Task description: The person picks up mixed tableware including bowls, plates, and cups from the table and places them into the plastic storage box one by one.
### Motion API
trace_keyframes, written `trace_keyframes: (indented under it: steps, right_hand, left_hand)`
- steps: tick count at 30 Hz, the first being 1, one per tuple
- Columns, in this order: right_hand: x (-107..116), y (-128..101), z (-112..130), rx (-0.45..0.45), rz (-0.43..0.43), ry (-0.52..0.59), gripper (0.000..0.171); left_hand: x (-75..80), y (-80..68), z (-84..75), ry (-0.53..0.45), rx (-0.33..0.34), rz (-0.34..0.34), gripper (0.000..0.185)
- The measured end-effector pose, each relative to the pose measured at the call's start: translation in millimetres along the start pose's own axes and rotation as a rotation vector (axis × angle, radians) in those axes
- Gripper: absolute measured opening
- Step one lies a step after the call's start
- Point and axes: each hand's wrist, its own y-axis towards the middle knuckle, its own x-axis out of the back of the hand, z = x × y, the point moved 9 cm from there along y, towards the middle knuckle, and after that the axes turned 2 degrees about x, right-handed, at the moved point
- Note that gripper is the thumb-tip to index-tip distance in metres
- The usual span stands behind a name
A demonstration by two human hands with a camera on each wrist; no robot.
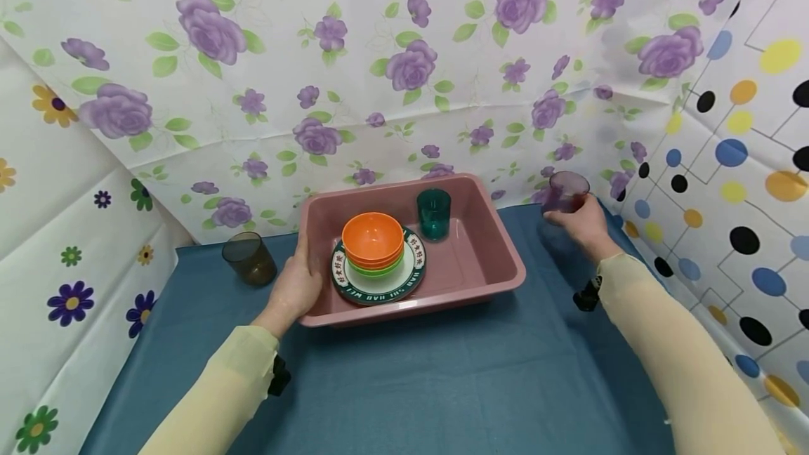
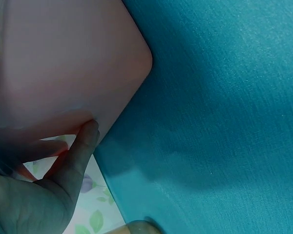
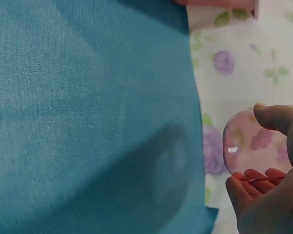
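A pink plastic basin (image 1: 470, 248) stands on the blue cloth. My left hand (image 1: 295, 290) grips its left end, with one fingertip against the outer wall in the left wrist view. Inside the basin, orange bowls (image 1: 373, 236) are stacked over a light green bowl (image 1: 378, 273) on a green-rimmed plate (image 1: 413, 283). Behind them to the right is a teal cup (image 1: 434, 215). Off to the basin's right, my right hand (image 1: 588, 222) holds a clear purple cup (image 1: 567, 188), thumb on one side and fingers on the other; its shadow falls on the cloth in the right wrist view.
A brown see-through cup (image 1: 249, 260) leans left of the basin, close to my left hand. Flowered sheeting (image 1: 404, 118) rises behind the blue cloth (image 1: 442, 385), and a dotted sheet (image 1: 746, 181) stands close along the right side.
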Motion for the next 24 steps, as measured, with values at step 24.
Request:
trace_keyframes:
  steps: [24]
  right_hand:
    - [-18,-49,101,0.212,0.139,0.057,0.086]
  left_hand:
    - [0.3,-0.3,-0.1,0.001,-0.002,-0.007,0.085]
